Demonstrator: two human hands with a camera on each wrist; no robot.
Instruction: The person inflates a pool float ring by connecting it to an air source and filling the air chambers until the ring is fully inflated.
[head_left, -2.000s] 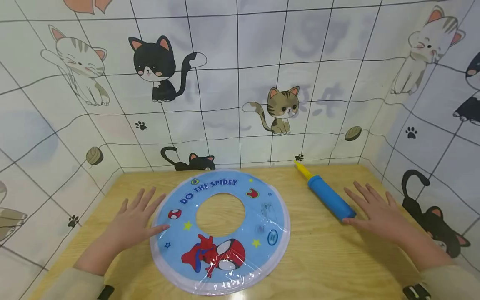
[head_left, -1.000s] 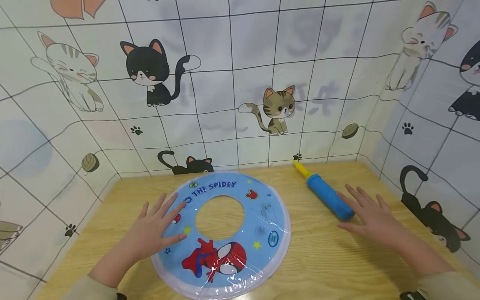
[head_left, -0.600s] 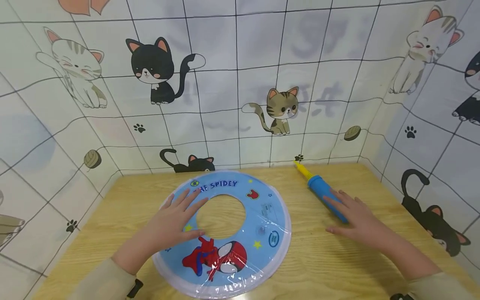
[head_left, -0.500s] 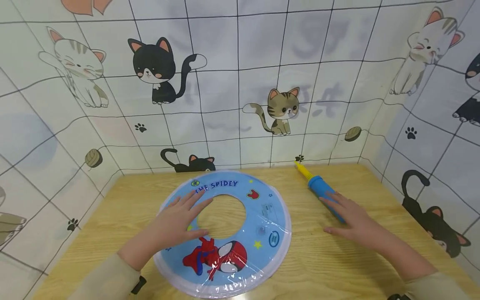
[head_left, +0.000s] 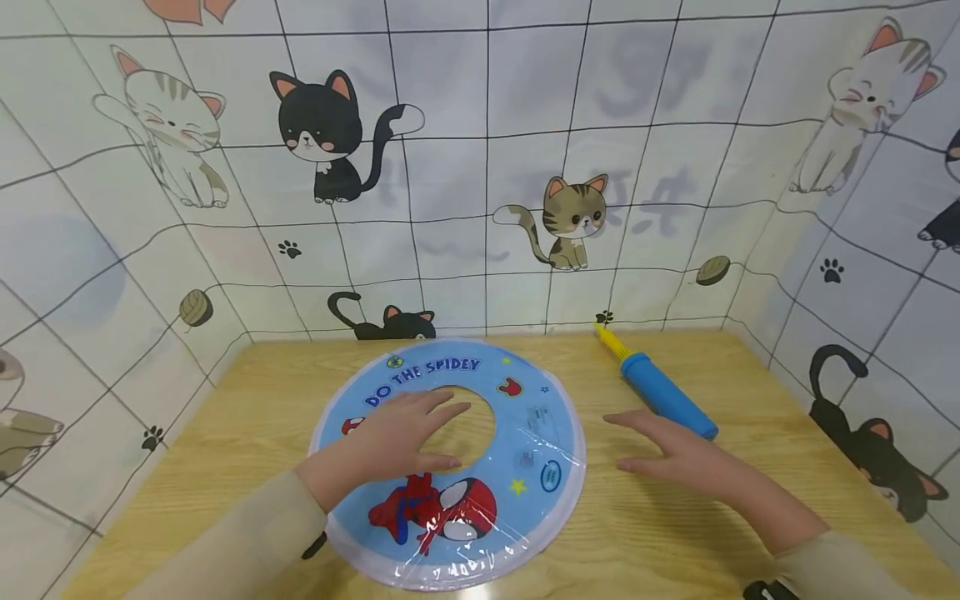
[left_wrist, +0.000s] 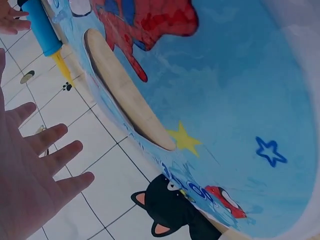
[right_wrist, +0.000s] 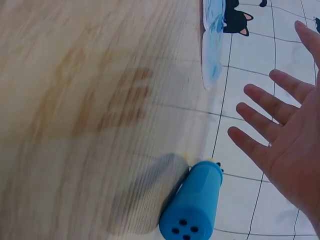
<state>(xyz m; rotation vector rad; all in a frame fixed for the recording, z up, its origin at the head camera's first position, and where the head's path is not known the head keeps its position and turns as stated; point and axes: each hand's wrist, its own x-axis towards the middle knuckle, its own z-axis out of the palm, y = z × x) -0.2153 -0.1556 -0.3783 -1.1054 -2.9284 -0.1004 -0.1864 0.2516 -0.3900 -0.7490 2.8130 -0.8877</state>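
Observation:
A flat, deflated blue swim ring (head_left: 551, 408) with a pale rim and a red cartoon figure lies on the wooden table. Above its left side and centre hole hovers my left hand (head_left: 386, 442), fingers spread and holding nothing; in the left wrist view that hand (left_wrist: 35, 175) is apart from the ring (left_wrist: 225, 95). To the ring's right, a blue hand pump (head_left: 670, 396) with a yellow nozzle lies slanted, nozzle towards the back. My right hand (head_left: 682, 454) is just in front of the pump, fingers extended; the right wrist view shows this hand (right_wrist: 285, 125) away from the pump (right_wrist: 195, 200).
A white grid-patterned cloth wall (head_left: 450, 183) printed with cats encloses the back and both sides. Bare wooden tabletop (head_left: 600, 533) shows in front of the pump and left of the ring. The pump's nozzle tip lies close to the back wall.
My left hand has moved right, from the ring's left edge to over its hole. My right hand has shifted left, past the pump's lower end. Ring and pump stay put.

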